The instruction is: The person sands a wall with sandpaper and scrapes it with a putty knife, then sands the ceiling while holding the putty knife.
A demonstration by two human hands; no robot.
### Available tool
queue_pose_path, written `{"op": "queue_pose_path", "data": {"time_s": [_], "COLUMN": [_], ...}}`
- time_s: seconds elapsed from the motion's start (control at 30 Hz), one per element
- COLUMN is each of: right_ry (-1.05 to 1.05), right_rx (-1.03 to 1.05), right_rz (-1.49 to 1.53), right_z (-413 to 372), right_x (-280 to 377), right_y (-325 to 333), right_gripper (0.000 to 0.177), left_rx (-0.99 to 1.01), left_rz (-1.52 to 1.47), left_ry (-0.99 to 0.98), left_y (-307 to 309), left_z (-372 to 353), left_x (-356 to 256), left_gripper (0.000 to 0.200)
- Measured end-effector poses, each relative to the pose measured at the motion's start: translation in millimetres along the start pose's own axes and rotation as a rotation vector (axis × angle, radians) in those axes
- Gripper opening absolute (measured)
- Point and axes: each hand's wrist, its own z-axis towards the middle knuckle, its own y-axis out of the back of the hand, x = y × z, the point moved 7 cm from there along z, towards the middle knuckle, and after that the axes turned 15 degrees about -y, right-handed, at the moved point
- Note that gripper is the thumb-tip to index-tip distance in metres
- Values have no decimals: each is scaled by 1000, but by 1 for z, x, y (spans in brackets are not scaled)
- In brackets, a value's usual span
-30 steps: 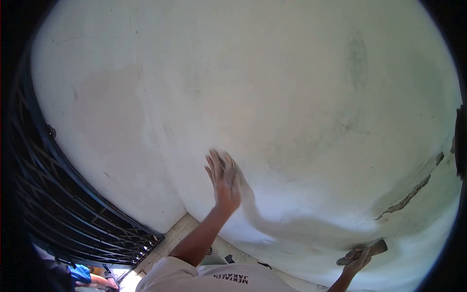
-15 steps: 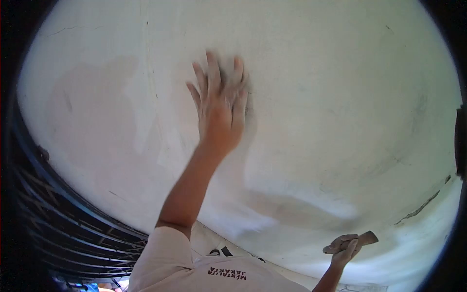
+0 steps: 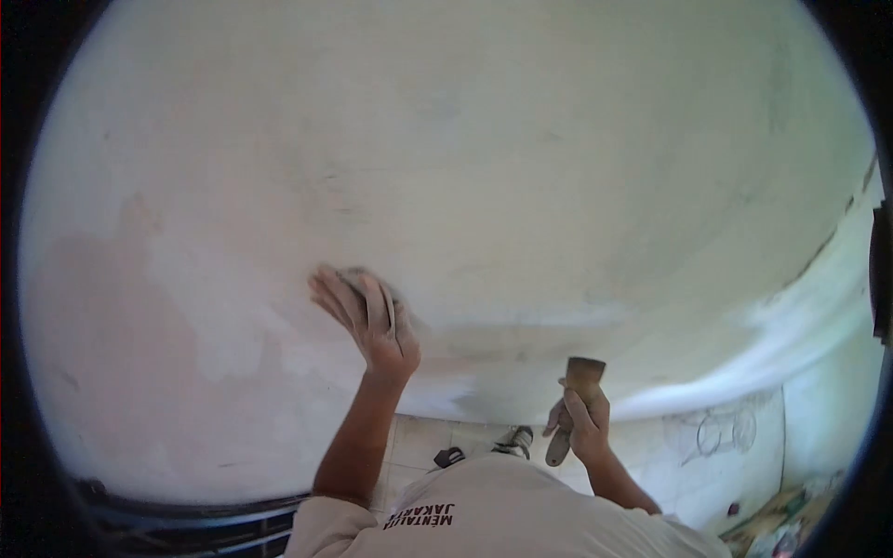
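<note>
The right hand (image 3: 584,420) has its grip closed around a scraper (image 3: 586,370). The left hand (image 3: 377,325) touches the wall (image 3: 502,205); I can't tell its grip.

Wall (image 3: 512,214): matt, chalky, mostly smooth; smudged grey in places, with duller pinkish patches. Crack (image 3: 820,249) in it: rough, broken edges.
Scraper (image 3: 585,372): flat blade, apparently metal, brownish, dull; handle dusty, matt, material unclear.
Shirt (image 3: 521,511): pale cloth, soft, matt, dark printed lettering.
Floor (image 3: 419,445): pale tiles, smooth-looking.
Bars (image 3: 223,532): dark, apparently metal, faint sheen.
</note>
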Motion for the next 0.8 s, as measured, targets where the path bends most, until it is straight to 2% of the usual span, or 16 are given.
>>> {"op": "queue_pose_path", "data": {"time_s": [0.07, 0.2, 0.3, 0.5, 0.7, 0.8], "right_ry": [12, -74, -128, -150, -169, -155], "right_rx": [-14, 17, 23, 15, 13, 20], "right_rz": [-78, -6, 80, 155, 138, 95], "right_z": [2, 5, 0, -3, -2, -2], "right_x": [2, 2, -5, -9, -6, -3], "right_y": [-9, -24, -37, -39, -41, -42], "right_gripper": [27, 29, 31, 33, 33, 36], "left_rx": [24, 85, 110, 115, 96, 115], "left_rz": [-15, -22, -59, -61, -104, -24], "left_ry": [5, -21, 49, 42, 46, 52], "left_y": [-13, -19, -14, -4, -5, -4], "left_z": [-40, -66, -69, -64, -62, -60], "left_x": [-6, -10, -8, -14, -8, -8], "left_gripper": [59, 61, 62, 60, 60, 61]}}
